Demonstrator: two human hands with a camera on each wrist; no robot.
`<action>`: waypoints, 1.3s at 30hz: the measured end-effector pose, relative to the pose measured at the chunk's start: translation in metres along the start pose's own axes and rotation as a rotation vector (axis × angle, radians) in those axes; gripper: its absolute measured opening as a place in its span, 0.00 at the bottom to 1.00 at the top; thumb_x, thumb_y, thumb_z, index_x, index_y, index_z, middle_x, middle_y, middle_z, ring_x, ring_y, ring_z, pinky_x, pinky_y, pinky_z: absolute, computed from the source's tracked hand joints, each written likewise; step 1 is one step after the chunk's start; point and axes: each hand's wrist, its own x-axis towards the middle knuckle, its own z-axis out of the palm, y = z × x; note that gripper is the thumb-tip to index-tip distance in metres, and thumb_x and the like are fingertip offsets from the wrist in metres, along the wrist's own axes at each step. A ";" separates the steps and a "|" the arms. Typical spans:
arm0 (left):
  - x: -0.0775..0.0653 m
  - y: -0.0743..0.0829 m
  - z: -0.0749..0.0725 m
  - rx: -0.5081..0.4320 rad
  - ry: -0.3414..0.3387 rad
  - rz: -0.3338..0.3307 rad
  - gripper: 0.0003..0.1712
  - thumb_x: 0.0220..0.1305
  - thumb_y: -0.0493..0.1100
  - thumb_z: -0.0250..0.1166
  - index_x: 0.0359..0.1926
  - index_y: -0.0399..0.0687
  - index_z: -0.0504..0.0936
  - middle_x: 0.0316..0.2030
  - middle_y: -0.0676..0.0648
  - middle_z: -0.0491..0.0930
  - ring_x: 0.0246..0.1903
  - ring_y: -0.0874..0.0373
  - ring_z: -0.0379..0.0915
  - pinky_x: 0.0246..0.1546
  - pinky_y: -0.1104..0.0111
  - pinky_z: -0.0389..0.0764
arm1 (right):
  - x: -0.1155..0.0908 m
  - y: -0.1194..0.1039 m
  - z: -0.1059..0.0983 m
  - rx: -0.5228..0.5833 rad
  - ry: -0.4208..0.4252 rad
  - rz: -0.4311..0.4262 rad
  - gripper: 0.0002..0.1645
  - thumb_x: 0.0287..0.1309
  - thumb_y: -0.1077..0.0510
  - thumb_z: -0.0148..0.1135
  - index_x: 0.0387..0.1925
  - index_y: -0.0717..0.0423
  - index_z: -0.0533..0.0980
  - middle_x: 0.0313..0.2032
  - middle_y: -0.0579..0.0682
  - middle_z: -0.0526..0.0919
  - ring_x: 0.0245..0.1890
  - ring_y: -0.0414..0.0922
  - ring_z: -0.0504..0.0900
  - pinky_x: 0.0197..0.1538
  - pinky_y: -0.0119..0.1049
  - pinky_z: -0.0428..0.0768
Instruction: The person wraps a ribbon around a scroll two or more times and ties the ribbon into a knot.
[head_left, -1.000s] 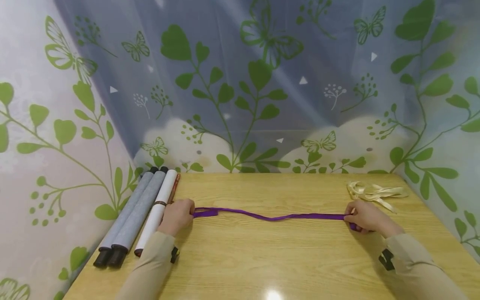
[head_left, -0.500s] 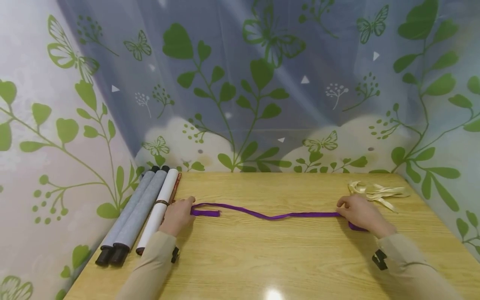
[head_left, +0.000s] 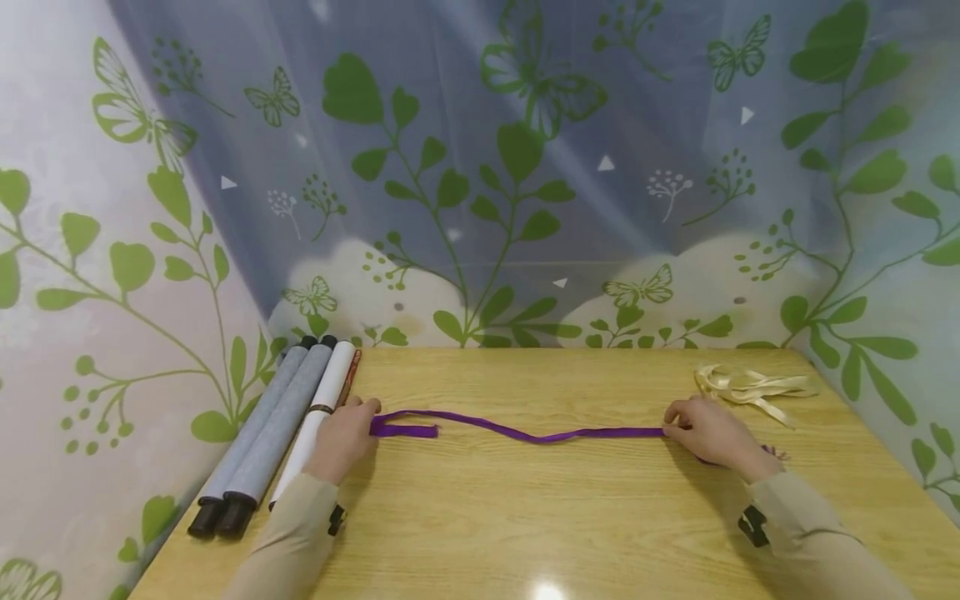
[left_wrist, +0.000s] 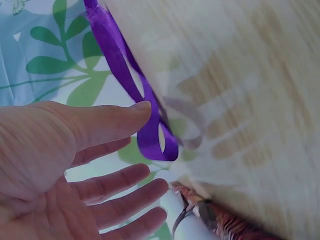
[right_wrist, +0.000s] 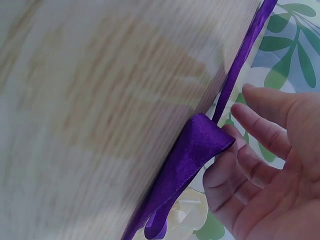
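Observation:
A long, narrow purple ribbon [head_left: 540,438] lies across the wooden table, its left end doubled back into a loop. My left hand [head_left: 345,437] is at that loop. In the left wrist view the thumb tip overlaps the purple ribbon [left_wrist: 145,112], while the other fingers [left_wrist: 130,197] are spread and fairly straight. At the other end, my right hand [head_left: 708,433] hovers low with its fingers loosely bent. The right wrist view shows the thumb apart from the other fingers, and a wide fold of ribbon [right_wrist: 192,155] right against the fingers. Part of this end is hidden under the hand.
Two grey rolls [head_left: 277,417] with black ends and a white roll [head_left: 333,371] with a dark tie lie at the table's left side. A heap of cream ribbon [head_left: 750,385] sits at the back right. Patterned curtain [head_left: 510,208] hangs behind the table [head_left: 525,517].
My left hand has shifted slightly left, baring more of the loop. My right hand has moved left along the ribbon, its fingers loosening, and the frayed right end now shows beyond the wrist.

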 end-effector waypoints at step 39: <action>-0.028 -0.044 -0.027 -0.086 -0.211 -0.161 0.40 0.53 0.39 0.72 0.60 0.28 0.59 0.42 0.22 0.70 0.34 0.36 0.75 0.30 0.48 0.78 | 0.005 -0.020 0.009 -0.025 0.083 -0.021 0.05 0.59 0.58 0.64 0.34 0.54 0.85 0.34 0.50 0.86 0.37 0.50 0.84 0.43 0.51 0.81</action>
